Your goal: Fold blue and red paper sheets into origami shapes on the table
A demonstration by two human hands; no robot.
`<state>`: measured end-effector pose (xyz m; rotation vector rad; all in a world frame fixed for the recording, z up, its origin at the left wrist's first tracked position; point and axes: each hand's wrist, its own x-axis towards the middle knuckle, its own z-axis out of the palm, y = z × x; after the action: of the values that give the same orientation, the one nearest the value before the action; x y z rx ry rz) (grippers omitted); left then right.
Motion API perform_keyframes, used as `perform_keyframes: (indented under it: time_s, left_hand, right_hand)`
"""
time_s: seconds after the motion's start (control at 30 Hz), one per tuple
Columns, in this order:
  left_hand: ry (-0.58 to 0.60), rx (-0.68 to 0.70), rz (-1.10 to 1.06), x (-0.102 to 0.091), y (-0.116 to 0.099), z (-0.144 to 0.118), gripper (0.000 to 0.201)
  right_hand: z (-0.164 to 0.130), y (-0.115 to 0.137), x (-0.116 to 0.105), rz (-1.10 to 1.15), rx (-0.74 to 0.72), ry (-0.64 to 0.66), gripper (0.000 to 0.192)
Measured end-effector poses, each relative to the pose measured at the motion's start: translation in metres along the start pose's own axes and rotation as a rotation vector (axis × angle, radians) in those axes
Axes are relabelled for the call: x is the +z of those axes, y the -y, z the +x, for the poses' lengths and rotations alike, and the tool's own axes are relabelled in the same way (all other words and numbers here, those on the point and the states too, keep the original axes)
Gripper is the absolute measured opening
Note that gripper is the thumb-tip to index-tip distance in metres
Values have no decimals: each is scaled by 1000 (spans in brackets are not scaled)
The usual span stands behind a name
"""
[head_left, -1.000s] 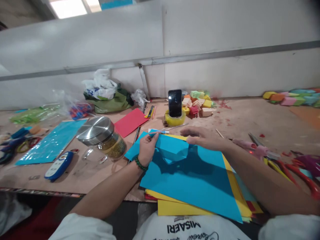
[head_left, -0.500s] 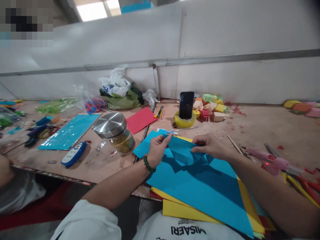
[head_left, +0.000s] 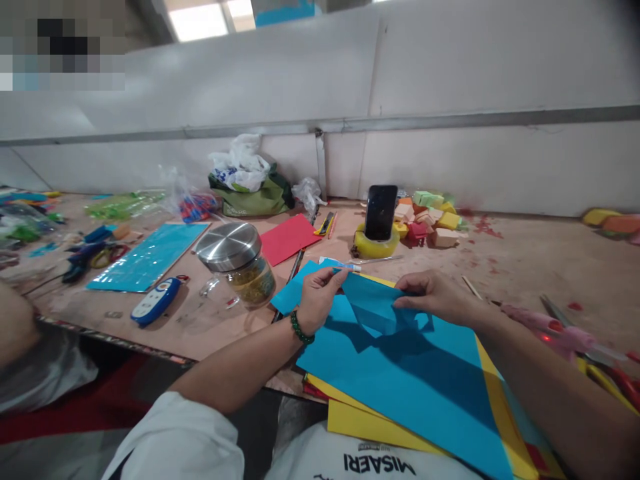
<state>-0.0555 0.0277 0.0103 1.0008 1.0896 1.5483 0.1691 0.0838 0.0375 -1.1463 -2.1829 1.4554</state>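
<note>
The left hand (head_left: 320, 299) and right hand (head_left: 434, 297) pinched a blue paper piece (head_left: 373, 300) above stacked sheets (head_left: 410, 383) at the near edge of the surface (head_left: 525, 257); folding appeared begun, its lower part left loose

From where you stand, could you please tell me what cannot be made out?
In the head view:
Held blue paper: partly covered by the right hand.
Large blue sheet: near corner cut off by the bottom edge.
Red handle: cut off by the right edge.
</note>
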Motion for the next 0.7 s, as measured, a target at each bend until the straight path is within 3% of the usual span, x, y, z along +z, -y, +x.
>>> perform_keyframes:
  time_s: [0.33,0.57,0.63,0.7]
  left_hand:
    - [-8,41,64,0,-4,-3,46]
    - [22,50,166,-10,1,5,42]
    - [36,186,363,-12,-3,8,41]
    - [36,426,658,-9,-9,5,50]
  right_hand:
    - [-3,12,-3,20,57,69,44]
    - [-4,14,-11,-96,8,8,37]
    - [-4,15,-12,-144,-2,-3,32]
    - [-3,16,-10,-192,3,8,26]
